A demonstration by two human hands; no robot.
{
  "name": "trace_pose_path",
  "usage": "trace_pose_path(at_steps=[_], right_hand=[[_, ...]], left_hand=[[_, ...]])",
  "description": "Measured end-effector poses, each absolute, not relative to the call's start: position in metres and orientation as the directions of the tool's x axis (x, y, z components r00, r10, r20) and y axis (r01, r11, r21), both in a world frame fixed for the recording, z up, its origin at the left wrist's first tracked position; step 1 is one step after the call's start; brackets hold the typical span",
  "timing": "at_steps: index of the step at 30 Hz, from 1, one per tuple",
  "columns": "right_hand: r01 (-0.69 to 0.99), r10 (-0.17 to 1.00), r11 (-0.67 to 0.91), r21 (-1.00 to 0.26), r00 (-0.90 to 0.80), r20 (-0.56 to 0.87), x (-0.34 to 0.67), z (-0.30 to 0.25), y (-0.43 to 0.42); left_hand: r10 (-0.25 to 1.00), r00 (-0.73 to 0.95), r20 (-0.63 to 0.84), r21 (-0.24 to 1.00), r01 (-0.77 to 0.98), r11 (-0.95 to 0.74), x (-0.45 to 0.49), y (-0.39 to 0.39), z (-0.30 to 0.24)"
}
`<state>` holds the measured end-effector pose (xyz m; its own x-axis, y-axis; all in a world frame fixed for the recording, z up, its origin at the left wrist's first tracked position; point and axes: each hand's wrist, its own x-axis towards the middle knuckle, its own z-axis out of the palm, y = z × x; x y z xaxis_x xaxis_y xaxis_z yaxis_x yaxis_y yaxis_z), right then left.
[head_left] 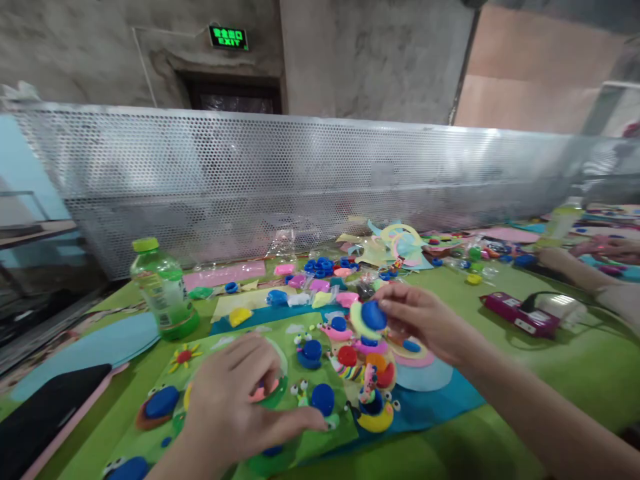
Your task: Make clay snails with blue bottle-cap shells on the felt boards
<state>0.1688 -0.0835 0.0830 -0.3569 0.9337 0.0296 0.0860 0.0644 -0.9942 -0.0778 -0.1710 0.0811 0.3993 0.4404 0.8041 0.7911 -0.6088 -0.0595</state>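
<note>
Because a perforated metal panel (310, 173) walls off the far side of the green table (530, 393), loose material probably cannot slide over that edge, though reach beyond is blocked. Nearest the person lies a green sheet (345, 427), overlapping a blue sheet (440, 403); it seems set there to lie within easy reach of both hands. At far right, a co-worker's arm (575, 270) crosses the same tabletop. The left hand (235, 393) is spread low over the green sheet, thumb apart from curled fingers, perhaps to steady it; no object shows in its grip, it covers part of the layout, and fingertip contact cannot be told. A green-capped bottle (163, 290) stands upright behind it, limiting room at left. Just outside the right forearm lies a magenta power strip (520, 313), whose cord could catch a sleeve. Snail-like figures, such as one with a yellow body (376, 421), crowd both sheets and leave few gaps. Smallest, a blue-and-yellow piece (373, 316) is pinched by the right hand (413, 313) above this cluster, apparently by its edge to spare the soft form.
</note>
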Motion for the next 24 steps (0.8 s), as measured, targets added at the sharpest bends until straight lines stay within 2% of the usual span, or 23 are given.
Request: trace_pose_path(at_steps=[4, 6, 9, 12, 17, 20, 24], right_hand=[[0.248, 0.987, 0.064, -0.967, -0.156, 0.026, 0.234, 0.067, -0.051], [0.329, 0.994, 0.014, -0.944, -0.103, -0.022, 0.262, 0.057, -0.042], [0.426, 0.993, -0.051, -0.903, -0.071, -0.09, 0.289, 0.046, -0.038], [0.491, 0.981, -0.066, -0.869, -0.127, -0.147, 0.301, 0.042, -0.04], [0.543, 0.922, 0.015, -0.839, -0.331, -0.198, 0.3, 0.034, -0.048], [0.58, 0.898, 0.085, -0.811, -0.397, -0.19, 0.297, 0.031, -0.051], [0.644, 0.913, 0.187, -0.742, -0.392, -0.11, 0.296, 0.04, -0.049]], left_hand=[[0.539, 0.366, 0.759, 0.025, 0.81, -0.586, -0.091, -0.17, 0.082], [0.559, 0.342, 0.755, 0.044, 0.824, -0.564, -0.095, -0.168, 0.081], [0.666, 0.268, 0.696, 0.128, 0.867, -0.482, -0.099, -0.163, 0.076], [0.768, 0.219, 0.602, 0.157, 0.91, -0.383, -0.104, -0.154, 0.071], [0.894, 0.012, 0.447, 0.224, 0.966, -0.125, -0.112, -0.143, 0.074], [0.9, -0.074, 0.43, 0.219, 0.975, -0.025, -0.118, -0.142, 0.086], [0.838, -0.21, 0.503, 0.214, 0.97, 0.115, -0.132, -0.146, 0.104]])
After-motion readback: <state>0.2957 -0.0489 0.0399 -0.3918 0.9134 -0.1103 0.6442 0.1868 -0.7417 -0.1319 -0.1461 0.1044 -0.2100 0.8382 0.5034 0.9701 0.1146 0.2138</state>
